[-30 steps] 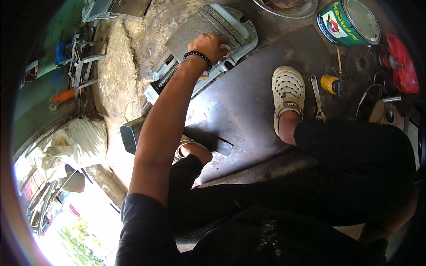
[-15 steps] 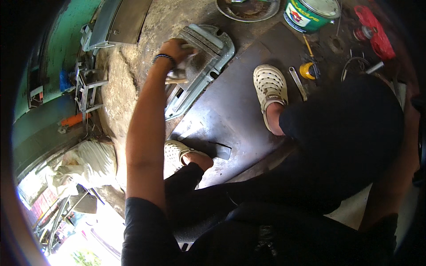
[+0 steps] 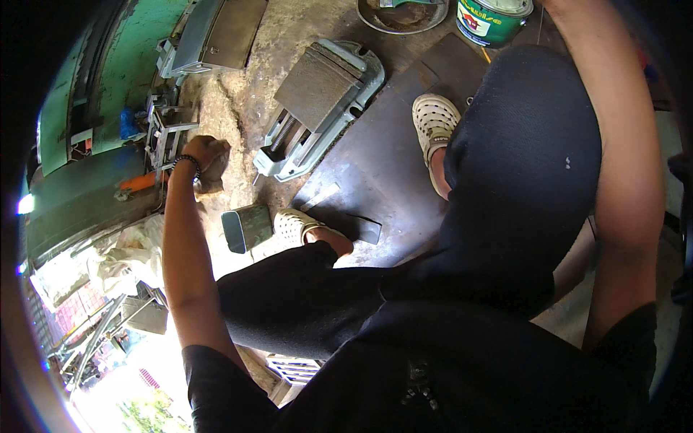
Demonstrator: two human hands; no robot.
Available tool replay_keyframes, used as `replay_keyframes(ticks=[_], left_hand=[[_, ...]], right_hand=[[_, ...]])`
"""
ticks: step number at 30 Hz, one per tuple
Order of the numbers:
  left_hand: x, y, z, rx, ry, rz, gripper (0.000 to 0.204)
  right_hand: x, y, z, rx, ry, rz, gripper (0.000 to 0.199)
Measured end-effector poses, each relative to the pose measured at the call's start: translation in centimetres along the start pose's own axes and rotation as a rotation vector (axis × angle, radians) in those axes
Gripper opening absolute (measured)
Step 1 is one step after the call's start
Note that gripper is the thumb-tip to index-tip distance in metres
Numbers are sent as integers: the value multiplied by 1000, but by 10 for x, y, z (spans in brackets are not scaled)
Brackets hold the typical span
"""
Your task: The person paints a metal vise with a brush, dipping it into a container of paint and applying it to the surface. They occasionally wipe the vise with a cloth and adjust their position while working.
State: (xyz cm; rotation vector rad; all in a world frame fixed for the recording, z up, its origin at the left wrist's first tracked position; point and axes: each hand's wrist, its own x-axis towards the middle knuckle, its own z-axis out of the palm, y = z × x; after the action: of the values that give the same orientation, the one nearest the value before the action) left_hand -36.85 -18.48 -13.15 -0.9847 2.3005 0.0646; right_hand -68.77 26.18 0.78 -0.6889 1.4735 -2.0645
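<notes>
- Left hand (image 3: 208, 157) fisted on the floor left of the grey vise (image 3: 317, 108), contents hidden; right hand out of view
- Could bump the small metal box (image 3: 247, 227) below the vise when drawing back

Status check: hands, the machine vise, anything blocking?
Left hand fisted on the concrete floor, grip contents hidden. Right hand out of frame. Pale green metal machine vise untouched, lying apart from the hand. Small dark metal box beside the left shoe.
</notes>
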Motion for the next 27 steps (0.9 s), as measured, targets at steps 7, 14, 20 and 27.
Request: replay_keyframes(ticks=[7, 14, 20, 27], left_hand=[[6, 84, 41, 74, 169, 243, 33], [16, 223, 53, 187, 412, 388, 22], [67, 238, 64, 230, 730, 600, 23], [84, 247, 115, 31, 729, 635, 22]], right_hand=[[6, 3, 2, -7, 10, 33, 17], [2, 6, -11, -7, 36, 64, 18], [2, 7, -42, -89, 78, 83, 18], [4, 12, -65, -138, 104, 123, 18]])
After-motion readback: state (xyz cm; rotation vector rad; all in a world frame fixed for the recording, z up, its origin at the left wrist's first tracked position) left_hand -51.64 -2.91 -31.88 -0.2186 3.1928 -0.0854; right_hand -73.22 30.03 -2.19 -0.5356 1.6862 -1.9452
